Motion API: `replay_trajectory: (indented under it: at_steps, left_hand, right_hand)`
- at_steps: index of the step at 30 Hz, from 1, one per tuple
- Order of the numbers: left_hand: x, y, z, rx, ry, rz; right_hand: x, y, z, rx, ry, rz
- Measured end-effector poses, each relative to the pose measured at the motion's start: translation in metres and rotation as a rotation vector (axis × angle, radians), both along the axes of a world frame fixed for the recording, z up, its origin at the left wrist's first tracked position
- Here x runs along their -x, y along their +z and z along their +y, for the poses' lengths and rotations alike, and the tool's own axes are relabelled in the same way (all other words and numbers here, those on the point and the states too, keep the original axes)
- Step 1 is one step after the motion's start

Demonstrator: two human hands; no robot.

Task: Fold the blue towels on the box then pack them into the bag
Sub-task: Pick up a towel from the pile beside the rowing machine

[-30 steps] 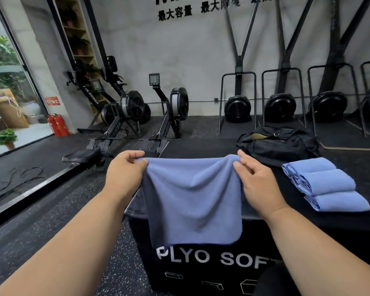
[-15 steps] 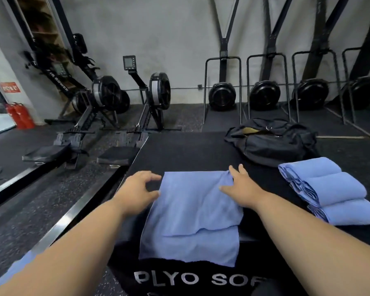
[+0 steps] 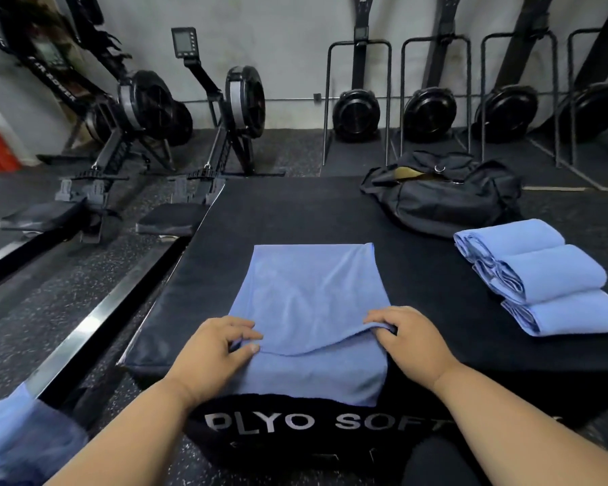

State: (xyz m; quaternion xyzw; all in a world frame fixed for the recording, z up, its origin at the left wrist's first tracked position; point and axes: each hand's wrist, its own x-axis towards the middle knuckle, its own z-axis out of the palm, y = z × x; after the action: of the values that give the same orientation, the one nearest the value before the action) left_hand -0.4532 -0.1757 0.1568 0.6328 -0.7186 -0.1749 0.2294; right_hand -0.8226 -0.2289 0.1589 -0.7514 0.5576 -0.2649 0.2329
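1. Black padded plyo box (image 3: 295,212), lettered in white on its near face. It serves as the worktop and carries every item below.

2. Black soft fabric duffel bag (image 3: 443,198), at 1 o'clock on the worktop, far side. Its top sags partly open, with a tan strip showing at the mouth; what is inside cannot be seen. No towel is visibly in it.

3. Flat blue terry towel (image 3: 309,296), centre of the worktop at 12 o'clock from the person. Long axis runs 12 to 6; the near end drapes over the box's front edge. A raised upper layer shows its free edge curving across the near end, between the two grips.

4. Stack of three folded blue towels (image 3: 541,275), at 2 o'clock, in an overlapping row running from 12 to 5, just near of the bag and well apart from the flat towel.

5. Left hand (image 3: 215,349), at 7 o'clock of the towel; its grip pinches the near-left corner of the upper layer between thumb and fingers.

6. Right hand (image 3: 408,342), at 5 o'clock of the towel; its grip is curled round the near-right corner of the same layer.

Judgement: both grips sit at the near end, equally close, so the fold would likely carry that edge away toward 12 o'clock, along the long axis. Packing is not yet begun.
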Motion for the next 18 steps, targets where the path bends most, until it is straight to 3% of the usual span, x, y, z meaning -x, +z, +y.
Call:
replay_trajectory:
  at_steps: [4,10,14,18]
  left_hand:
    - [0.013,0.017,-0.007,-0.037,0.116,0.060]
    - [0.015,0.048,-0.005,-0.012,0.293,0.364]
    - [0.009,0.051,0.001,-0.017,0.284,0.395]
    - [0.006,0.037,0.006,-0.085,0.277,0.405]
  right_hand:
    - [-0.003,0.025,-0.002,-0.138,-0.124,-0.264]
    - [-0.001,0.049,0.003,-0.059,-0.183,-0.505]
    - [0.001,0.042,0.010,-0.111,-0.162,-0.495]
    - [0.001,0.029,0.015,-0.171,-0.120,-0.365]
